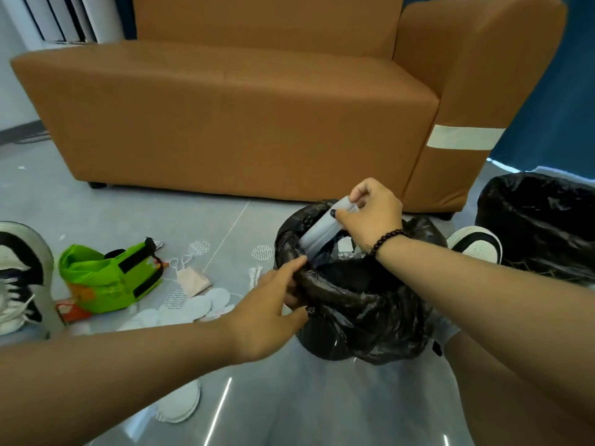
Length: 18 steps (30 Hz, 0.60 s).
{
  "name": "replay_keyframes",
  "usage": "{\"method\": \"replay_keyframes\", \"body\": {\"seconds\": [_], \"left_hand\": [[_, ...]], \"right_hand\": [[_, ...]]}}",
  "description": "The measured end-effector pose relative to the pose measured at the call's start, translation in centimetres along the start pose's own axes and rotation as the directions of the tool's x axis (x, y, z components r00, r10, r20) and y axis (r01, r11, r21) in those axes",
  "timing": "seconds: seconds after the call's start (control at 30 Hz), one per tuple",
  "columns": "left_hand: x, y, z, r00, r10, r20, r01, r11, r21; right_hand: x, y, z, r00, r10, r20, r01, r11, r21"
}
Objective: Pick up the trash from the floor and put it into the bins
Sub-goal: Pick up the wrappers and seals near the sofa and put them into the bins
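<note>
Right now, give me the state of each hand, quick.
Left hand: grips the rim of the bin liner.
Right hand: holds a white plastic piece, angled into the bin.

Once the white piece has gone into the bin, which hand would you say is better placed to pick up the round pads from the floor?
Probably the left hand: it only holds the liner rim of the bin, and the round pads lie just beside it. The right hand grips the white piece on the bin's far side.
</note>
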<state>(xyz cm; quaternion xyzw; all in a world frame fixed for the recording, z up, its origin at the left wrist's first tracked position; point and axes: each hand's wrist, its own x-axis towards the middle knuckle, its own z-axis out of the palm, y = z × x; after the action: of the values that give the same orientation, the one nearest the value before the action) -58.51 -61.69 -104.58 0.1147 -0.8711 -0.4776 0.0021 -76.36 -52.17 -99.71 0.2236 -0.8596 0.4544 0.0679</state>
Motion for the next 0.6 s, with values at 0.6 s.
{"method": "replay_keyframes", "body": {"seconds": [0.6], "left_hand": [[-2.8,-4.6,-4.2,0.953,-0.296,0.066,0.300,0.952,-0.055]], "right_hand": [[0.9,2.4,0.3,0.954,-0.043,0.297,0.229,0.745,-0.627]]}}
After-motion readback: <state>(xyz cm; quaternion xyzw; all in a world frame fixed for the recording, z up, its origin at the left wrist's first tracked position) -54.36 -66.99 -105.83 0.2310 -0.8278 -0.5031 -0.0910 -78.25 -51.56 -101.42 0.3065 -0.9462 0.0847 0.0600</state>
